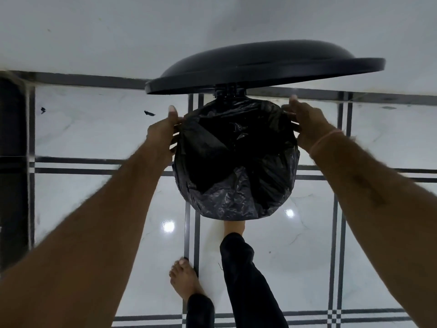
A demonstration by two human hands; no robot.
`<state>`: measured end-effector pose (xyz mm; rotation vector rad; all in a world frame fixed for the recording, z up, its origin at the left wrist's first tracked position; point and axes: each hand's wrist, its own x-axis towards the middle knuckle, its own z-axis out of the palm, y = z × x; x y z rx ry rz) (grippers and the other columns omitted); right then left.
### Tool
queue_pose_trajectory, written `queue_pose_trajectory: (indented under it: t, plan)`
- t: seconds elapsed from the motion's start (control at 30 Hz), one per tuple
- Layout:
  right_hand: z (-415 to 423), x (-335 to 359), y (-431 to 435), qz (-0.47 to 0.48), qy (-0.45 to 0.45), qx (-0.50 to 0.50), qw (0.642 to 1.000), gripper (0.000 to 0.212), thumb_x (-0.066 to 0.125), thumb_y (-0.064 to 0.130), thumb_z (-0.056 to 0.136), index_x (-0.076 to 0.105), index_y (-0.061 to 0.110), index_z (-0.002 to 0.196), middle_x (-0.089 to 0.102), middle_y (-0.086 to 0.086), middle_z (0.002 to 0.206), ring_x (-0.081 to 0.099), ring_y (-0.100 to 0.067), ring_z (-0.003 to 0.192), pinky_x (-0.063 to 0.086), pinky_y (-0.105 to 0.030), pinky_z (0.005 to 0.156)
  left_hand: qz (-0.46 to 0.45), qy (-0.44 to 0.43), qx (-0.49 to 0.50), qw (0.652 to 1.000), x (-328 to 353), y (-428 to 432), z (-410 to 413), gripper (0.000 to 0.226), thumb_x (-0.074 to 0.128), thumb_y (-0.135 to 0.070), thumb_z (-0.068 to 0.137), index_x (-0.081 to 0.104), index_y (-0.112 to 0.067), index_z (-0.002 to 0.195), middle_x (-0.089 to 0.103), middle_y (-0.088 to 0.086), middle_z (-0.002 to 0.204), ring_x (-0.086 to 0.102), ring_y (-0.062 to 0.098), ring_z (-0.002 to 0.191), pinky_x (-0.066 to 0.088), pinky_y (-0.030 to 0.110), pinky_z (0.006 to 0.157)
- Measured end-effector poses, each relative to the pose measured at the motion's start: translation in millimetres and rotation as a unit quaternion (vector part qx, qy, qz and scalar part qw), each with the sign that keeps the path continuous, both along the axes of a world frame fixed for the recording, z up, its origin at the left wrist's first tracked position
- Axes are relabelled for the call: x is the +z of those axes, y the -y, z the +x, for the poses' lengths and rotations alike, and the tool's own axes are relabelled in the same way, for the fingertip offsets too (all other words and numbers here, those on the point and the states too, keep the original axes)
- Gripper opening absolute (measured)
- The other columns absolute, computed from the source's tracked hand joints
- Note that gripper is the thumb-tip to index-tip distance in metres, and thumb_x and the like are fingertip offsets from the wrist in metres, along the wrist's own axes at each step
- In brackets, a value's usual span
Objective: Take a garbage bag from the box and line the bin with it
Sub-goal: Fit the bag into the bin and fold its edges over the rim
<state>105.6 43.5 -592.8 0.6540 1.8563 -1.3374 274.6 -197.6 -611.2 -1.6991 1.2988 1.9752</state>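
A round bin stands on the floor below me, its mouth covered by a black garbage bag (pixel 236 162) whose plastic is folded over the rim and sags inward. The bin's black lid (pixel 264 67) is raised behind it on its hinge. My left hand (pixel 165 131) grips the bag's edge at the left side of the rim. On the right side my right hand (pixel 305 124) grips the bag's edge the same way. One foot (pixel 234 227) reaches under the bin's front. The bag box is not in view.
White glossy floor tiles with dark stripe lines (pixel 189 233) surround the bin. A white wall (pixel 94 31) rises behind it. A dark upright object (pixel 11 162) stands at the far left. My other bare foot (pixel 184 278) rests on the floor near me.
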Motion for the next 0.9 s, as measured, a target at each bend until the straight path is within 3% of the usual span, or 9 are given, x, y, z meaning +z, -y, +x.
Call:
queue_pose_trajectory:
  t: [0.03,0.1,0.3,0.4,0.53,0.67,0.77,0.83,0.9]
  plan:
    - [5,2,-7,-0.002,-0.005,-0.027,1.0,0.048,0.058,0.045,0.103,0.068,0.006,0.128,0.066,-0.007,0.13,0.059,-0.025,0.121,0.053,-0.04,0.091,0.012,-0.007,0.004,1.0,0,-3,8,0.055,0.048,-0.067,0.097,0.073,-0.021,0.11,0.073,-0.005,0.112,0.066,0.017,0.104,0.052,0.035,0.083]
    - [25,8,-23,-0.003,0.012,-0.043,0.999,0.049,0.06,0.051,0.099,0.07,0.013,0.128,0.064,-0.003,0.139,0.054,-0.024,0.13,0.047,-0.041,0.09,0.033,-0.017,-0.016,0.999,-2,-12,33,0.061,0.046,-0.07,0.096,0.071,-0.021,0.121,0.07,-0.004,0.122,0.062,0.019,0.112,0.051,0.04,0.093]
    - [58,2,-55,0.002,0.098,-0.041,0.994,0.027,0.069,0.05,0.095,0.072,0.024,0.09,0.069,0.008,0.101,0.058,-0.021,0.101,0.052,-0.043,0.084,0.022,-0.032,0.001,0.999,-10,-25,72,0.034,0.058,-0.053,0.099,0.069,-0.022,0.092,0.067,-0.006,0.091,0.059,0.017,0.092,0.05,0.037,0.09]
    - [52,0,-52,0.011,0.095,-0.082,0.992,0.03,0.063,0.05,0.099,0.072,0.022,0.1,0.069,0.007,0.109,0.061,-0.02,0.111,0.054,-0.046,0.086,-0.009,-0.004,0.035,0.999,-11,-26,64,0.035,0.057,-0.051,0.1,0.073,-0.022,0.092,0.071,-0.007,0.092,0.062,0.014,0.093,0.05,0.035,0.091]
    - [66,1,-62,-0.021,0.065,-0.098,0.993,0.052,0.056,0.059,0.099,0.067,0.021,0.132,0.068,0.005,0.134,0.061,-0.02,0.124,0.051,-0.05,0.101,0.04,-0.041,0.059,0.997,-6,-37,72,0.05,0.047,-0.065,0.099,0.073,-0.022,0.107,0.072,-0.005,0.119,0.062,0.016,0.11,0.046,0.038,0.099]
    - [90,2,-65,0.009,0.033,-0.098,0.995,0.02,0.068,0.04,0.099,0.069,0.022,0.108,0.072,0.006,0.112,0.064,-0.017,0.108,0.049,-0.046,0.103,-0.004,-0.038,0.071,0.997,-4,-44,83,0.026,0.062,-0.045,0.1,0.062,-0.026,0.082,0.065,-0.006,0.086,0.059,0.011,0.082,0.049,0.033,0.086]
    - [91,-1,-63,0.034,-0.005,-0.179,0.983,0.014,0.061,0.03,0.104,0.063,0.017,0.108,0.064,0.0,0.105,0.059,-0.018,0.09,0.049,-0.032,0.07,-0.066,0.0,0.149,0.987,-3,-41,77,0.024,0.061,-0.044,0.101,0.065,-0.02,0.096,0.064,-0.002,0.095,0.058,0.013,0.082,0.046,0.028,0.07]
    - [103,1,-65,0.043,0.012,-0.21,0.977,0.036,0.059,0.044,0.103,0.065,0.012,0.119,0.063,0.002,0.106,0.059,-0.012,0.084,0.047,-0.031,0.074,-0.052,0.031,0.195,0.979,0,-51,82,0.056,0.055,-0.063,0.096,0.065,-0.013,0.119,0.062,-0.002,0.106,0.059,0.015,0.09,0.047,0.03,0.073]
    - [129,2,-73,0.016,0.071,-0.231,0.97,0.042,0.058,0.054,0.1,0.067,0.017,0.119,0.066,0.007,0.105,0.06,-0.009,0.091,0.048,-0.031,0.085,0.006,0.035,0.22,0.975,7,-73,99,0.063,0.054,-0.069,0.093,0.062,-0.016,0.127,0.064,-0.006,0.11,0.062,0.014,0.099,0.05,0.035,0.086]
